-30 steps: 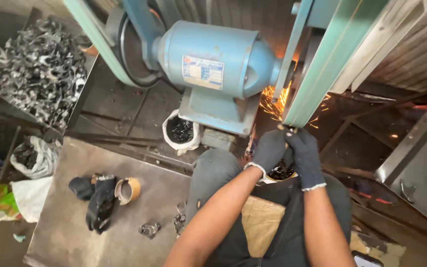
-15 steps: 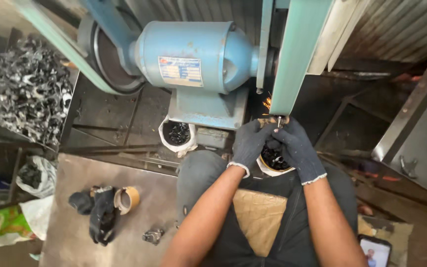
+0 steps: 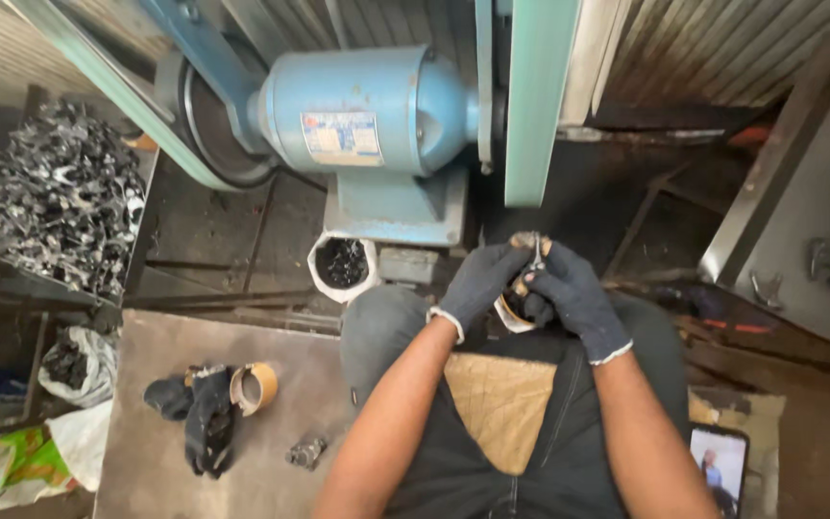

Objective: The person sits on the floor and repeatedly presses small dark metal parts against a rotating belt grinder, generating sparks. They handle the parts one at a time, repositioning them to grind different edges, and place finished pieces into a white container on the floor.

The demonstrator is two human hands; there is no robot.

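Note:
Both of my hands wear dark gloves and meet just below the green sanding belt (image 3: 537, 106) of a blue bench grinder (image 3: 367, 115). My left hand (image 3: 480, 281) and my right hand (image 3: 569, 293) together grip a small metal piece (image 3: 530, 252), held a little below the belt and apart from it. Under my hands stands a small white container (image 3: 509, 315), mostly hidden. My knees and a tan cloth (image 3: 501, 404) on my lap fill the lower middle.
A white cup of dark bits (image 3: 342, 264) stands by the grinder base. A heap of metal parts (image 3: 60, 197) fills a tray at left. Spare dark gloves (image 3: 199, 418), a tape roll (image 3: 254, 386) and a small metal part (image 3: 305, 452) lie on a metal plate. A phone (image 3: 718, 471) lies lower right.
Sparks flew at the belt a second ago; they have stopped. My hands have drawn the metal piece down and away from the belt.

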